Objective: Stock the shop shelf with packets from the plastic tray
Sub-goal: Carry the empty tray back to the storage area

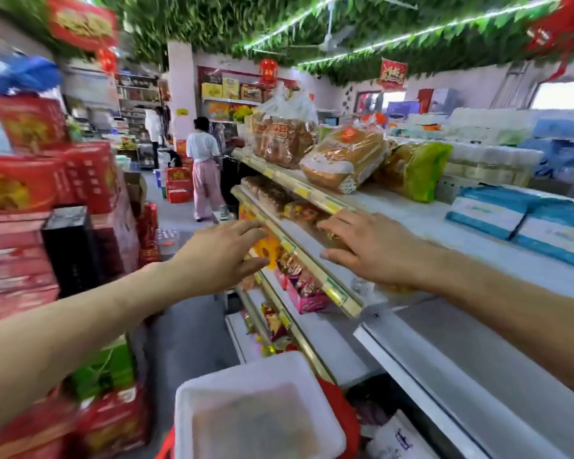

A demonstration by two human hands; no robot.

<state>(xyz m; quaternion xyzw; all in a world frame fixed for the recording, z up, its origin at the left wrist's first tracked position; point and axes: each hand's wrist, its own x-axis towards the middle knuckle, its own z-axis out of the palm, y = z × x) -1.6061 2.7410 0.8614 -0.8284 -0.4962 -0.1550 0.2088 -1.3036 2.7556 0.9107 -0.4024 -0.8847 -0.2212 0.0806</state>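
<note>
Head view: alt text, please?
Both hands reach to a shop shelf: the left hand at an orange packet, the right hand flat on yellow packets. White plastic tray sits below.

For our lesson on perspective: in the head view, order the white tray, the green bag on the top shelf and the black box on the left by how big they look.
1. White tray, though it sits nearest the camera, so this is unsure.
2. Black box and green bag look alike; no ranking.
</note>
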